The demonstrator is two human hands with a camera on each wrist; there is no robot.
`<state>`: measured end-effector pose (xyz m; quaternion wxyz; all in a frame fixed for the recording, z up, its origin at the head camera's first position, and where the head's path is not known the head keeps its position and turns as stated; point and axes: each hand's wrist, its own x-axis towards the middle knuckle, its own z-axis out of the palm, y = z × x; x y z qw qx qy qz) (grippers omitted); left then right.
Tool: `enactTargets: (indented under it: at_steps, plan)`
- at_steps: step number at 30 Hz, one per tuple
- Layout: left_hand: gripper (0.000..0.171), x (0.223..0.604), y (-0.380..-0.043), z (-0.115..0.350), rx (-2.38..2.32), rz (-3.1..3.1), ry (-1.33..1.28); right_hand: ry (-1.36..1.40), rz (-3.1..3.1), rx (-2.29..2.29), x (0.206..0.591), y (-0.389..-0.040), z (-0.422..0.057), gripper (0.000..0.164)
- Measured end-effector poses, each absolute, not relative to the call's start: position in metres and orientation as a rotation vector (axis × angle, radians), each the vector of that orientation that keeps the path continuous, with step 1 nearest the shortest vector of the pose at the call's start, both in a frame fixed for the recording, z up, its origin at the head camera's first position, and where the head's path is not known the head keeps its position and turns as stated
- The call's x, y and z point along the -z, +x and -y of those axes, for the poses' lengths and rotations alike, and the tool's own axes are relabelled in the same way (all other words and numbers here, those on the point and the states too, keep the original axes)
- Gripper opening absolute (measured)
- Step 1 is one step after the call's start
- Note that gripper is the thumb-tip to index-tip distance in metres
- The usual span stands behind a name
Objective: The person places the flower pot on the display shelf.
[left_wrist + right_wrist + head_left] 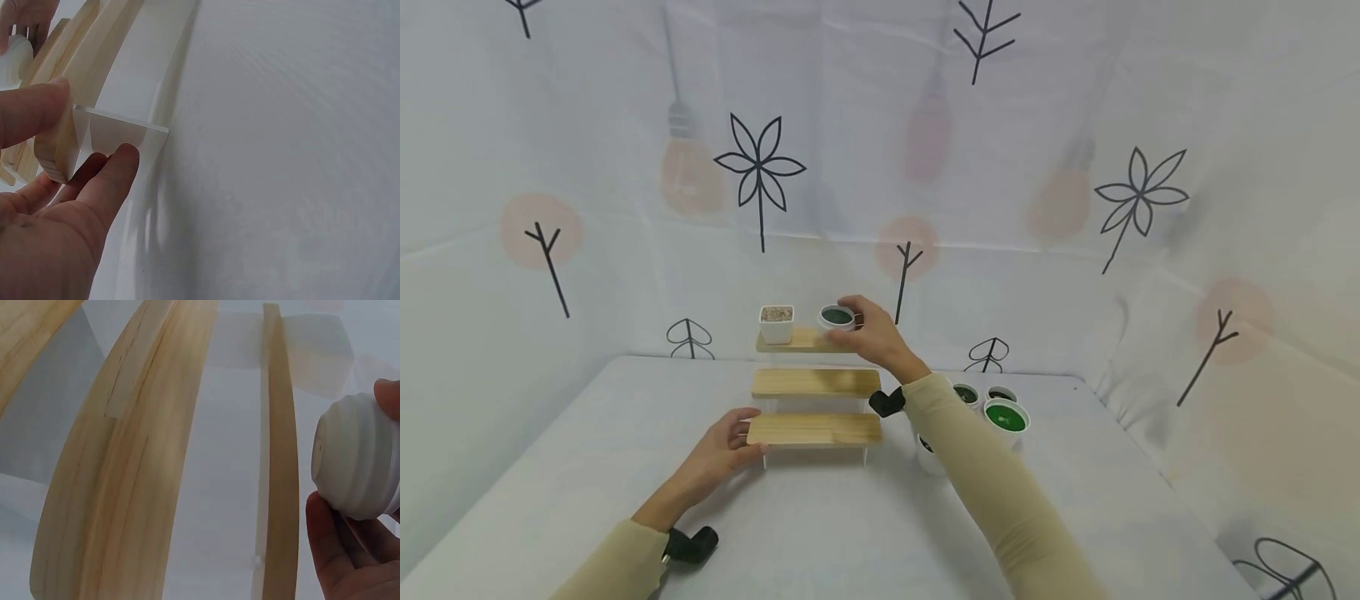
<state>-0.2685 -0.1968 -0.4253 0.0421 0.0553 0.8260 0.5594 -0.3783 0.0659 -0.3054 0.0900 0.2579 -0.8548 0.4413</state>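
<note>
A three-step wooden plant stand (816,429) with pale boards on whitish supports stands mid-table. My left hand (726,450) grips the left end of its lowest board, thumb on one face and fingers on the other, as the left wrist view shows at the board's end (59,147). My right hand (880,337) holds a small round white pot (837,318) with dark green inside, at the top board's right part. In the right wrist view a gap shows between the ribbed pot (353,459) and the board (281,456). A square white pot (777,329) with grainy brownish filling sits on the top board's left.
Right of the stand, partly behind my right forearm, several white pots are grouped, among them one with bright green inside (1006,418). A white cloth (820,533) covers the table. Behind it hangs a printed white curtain (850,167).
</note>
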Motion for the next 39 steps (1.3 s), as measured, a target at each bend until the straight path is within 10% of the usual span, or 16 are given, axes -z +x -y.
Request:
enactTargets:
  at_steps: [39]
  plan:
    - [0.066,0.427,-0.266,0.197,-1.709,-2.545,0.205,0.727,2.61,-1.297,0.311,-0.39,-0.044,0.078]
